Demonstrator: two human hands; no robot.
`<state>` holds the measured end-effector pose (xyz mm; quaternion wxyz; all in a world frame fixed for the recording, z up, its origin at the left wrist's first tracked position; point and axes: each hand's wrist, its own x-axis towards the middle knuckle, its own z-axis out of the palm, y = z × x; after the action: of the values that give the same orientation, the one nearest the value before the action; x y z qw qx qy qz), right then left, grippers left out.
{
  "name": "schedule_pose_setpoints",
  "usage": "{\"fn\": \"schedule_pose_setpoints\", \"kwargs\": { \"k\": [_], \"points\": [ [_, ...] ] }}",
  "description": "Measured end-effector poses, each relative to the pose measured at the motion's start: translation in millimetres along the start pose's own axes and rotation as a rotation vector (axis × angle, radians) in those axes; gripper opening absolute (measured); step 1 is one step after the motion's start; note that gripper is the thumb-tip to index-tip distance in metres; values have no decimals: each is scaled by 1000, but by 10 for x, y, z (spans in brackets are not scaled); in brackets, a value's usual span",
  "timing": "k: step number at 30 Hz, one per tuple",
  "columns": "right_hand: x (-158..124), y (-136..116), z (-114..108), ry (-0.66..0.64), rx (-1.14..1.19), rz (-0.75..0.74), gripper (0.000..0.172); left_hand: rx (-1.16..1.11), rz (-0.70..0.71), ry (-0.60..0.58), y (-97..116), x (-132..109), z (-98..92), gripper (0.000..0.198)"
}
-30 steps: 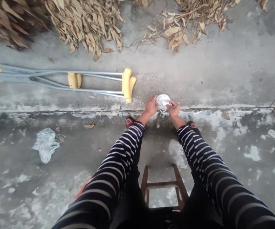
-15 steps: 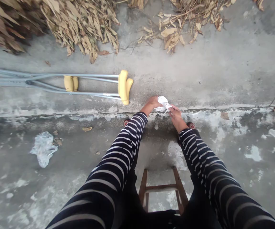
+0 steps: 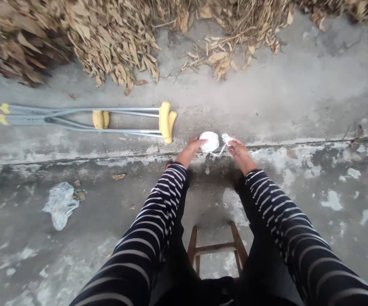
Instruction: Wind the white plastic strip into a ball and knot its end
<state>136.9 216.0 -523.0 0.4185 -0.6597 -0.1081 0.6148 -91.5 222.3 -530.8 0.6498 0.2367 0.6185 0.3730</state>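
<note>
My left hand [image 3: 193, 148] grips a round white coil of cord [image 3: 210, 142] by its left side, thumb on top. A short way to the right, my right hand [image 3: 237, 151] pinches a small white bundle of cord [image 3: 226, 138] between thumb and fingers. A loose strand hangs from this bundle toward the coil; whether the two are one length I cannot tell. Both hands are held out over the edge of the concrete step, apart from each other.
Grey crutches [image 3: 123, 111] with yellow pads lie on the concrete to the left. Dry leafy branches [image 3: 107, 38] spread along the top. A crumpled clear plastic bag [image 3: 60, 205] rests at lower left. A wooden stool [image 3: 216, 247] shows between my legs.
My hands have moved apart, and the small bundle in my right hand is now separated from the coil in my left. The view has shifted slightly.
</note>
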Motion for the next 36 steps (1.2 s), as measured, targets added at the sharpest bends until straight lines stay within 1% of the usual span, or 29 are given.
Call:
{"fn": "schedule_pose_setpoints", "kwargs": {
  "k": [2,4,6,9,12,16,19,21,24,26,29,32,34,36],
  "points": [
    [-121,-243,-110,4,37,-41,23,-14,-85,54,238,-164,-111,43],
    [-284,-474,-231,9,83,-94,23,-41,-97,67,490,-359,-204,37],
    [-481,-667,-340,6,129,-147,23,-121,-46,44,703,-601,-268,35],
    [-819,-866,-445,-7,177,-207,24,-254,73,-11,928,-1032,-299,37],
    [-1186,-990,-504,-27,224,-264,24,-329,165,-34,1102,-1473,-279,36],
    [-1663,-1106,-579,-57,224,-383,24,-363,238,-11,1323,-1970,-264,32],
    [-1956,-1166,-597,-12,218,-447,26,-375,293,-23,1434,-2284,-258,35],
    [-2106,-1189,-581,38,187,-506,25,-364,316,-28,1467,-2486,-235,38],
    [-2285,-1201,-548,111,62,-667,24,-316,342,-54,1464,-2791,-173,45],
    [-2398,-1207,-546,132,-17,-788,23,-274,357,-93,1452,-2980,-134,50],
    [-2600,-1232,-593,121,-74,-930,21,-243,389,-137,1465,-3201,-124,55],
    [-2828,-1269,-690,72,-156,-1045,19,-267,426,-113,1539,-3331,-186,54],
    [-2956,-1288,-751,15,-159,-1076,20,-281,435,-88,1600,-3390,-243,50],
    [-3035,-1302,-784,-48,-59,-1035,23,-281,444,-84,1638,-3458,-278,46]
  ]
}}
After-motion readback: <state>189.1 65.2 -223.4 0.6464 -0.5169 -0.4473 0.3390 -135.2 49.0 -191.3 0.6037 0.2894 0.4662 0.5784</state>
